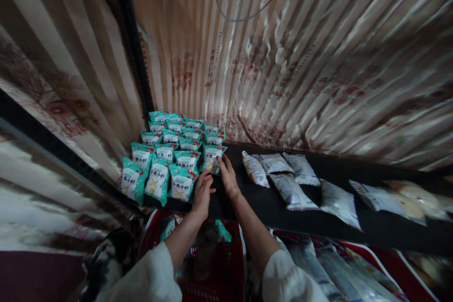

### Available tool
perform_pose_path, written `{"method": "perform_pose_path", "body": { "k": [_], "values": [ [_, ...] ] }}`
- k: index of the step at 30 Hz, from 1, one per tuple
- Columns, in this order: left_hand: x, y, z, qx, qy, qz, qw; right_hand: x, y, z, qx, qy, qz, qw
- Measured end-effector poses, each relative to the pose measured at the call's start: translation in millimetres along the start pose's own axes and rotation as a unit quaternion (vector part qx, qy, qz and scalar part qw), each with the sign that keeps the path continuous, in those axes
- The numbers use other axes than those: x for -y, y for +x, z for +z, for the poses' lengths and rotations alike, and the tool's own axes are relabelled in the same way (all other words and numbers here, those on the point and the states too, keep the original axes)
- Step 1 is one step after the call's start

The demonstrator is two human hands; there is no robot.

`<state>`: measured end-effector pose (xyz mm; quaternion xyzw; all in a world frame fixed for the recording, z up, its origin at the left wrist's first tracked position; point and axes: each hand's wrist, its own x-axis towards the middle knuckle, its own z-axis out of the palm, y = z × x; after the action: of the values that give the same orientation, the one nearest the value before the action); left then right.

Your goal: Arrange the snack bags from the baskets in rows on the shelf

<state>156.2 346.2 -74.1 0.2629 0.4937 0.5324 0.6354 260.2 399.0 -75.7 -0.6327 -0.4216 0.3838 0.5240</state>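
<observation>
Teal-and-white snack bags [156,180] stand close together in rows at the left end of a black shelf. At the front of the right-hand row, one snack bag [211,156] leans upright between my hands. My right hand [227,175] has its fingertips on the right side of this bag. Close to its lower left edge is my left hand [203,192], with thumb and fingers apart; whether its fingertips touch the bag is hard to make out. Below my forearms, a red basket [242,255] holds a few more teal packets [222,231].
Silver-white packets [295,192] lie flat along the black shelf [247,203] to the right. Round pale items in clear wrap [412,200] lie farther right. A second red basket [375,257] holds long packets. A dark post [132,37] and patterned curtain [198,56] enclose the shelf.
</observation>
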Motion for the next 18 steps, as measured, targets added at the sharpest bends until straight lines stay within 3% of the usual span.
{"method": "perform_pose_path", "body": {
  "k": [9,13,18],
  "values": [
    [4,-38,-14,0.018,0.039,-0.003,0.999,-1,-70,-8,-0.05,0.025,-0.04,0.998],
    [22,-65,-40,0.039,0.083,-0.004,0.996,-7,-117,-5,-0.051,0.052,-0.044,0.996],
    [50,-81,-88,-0.018,0.148,-0.069,0.986,-40,-171,2,0.025,0.027,0.003,0.999]
  ]
}}
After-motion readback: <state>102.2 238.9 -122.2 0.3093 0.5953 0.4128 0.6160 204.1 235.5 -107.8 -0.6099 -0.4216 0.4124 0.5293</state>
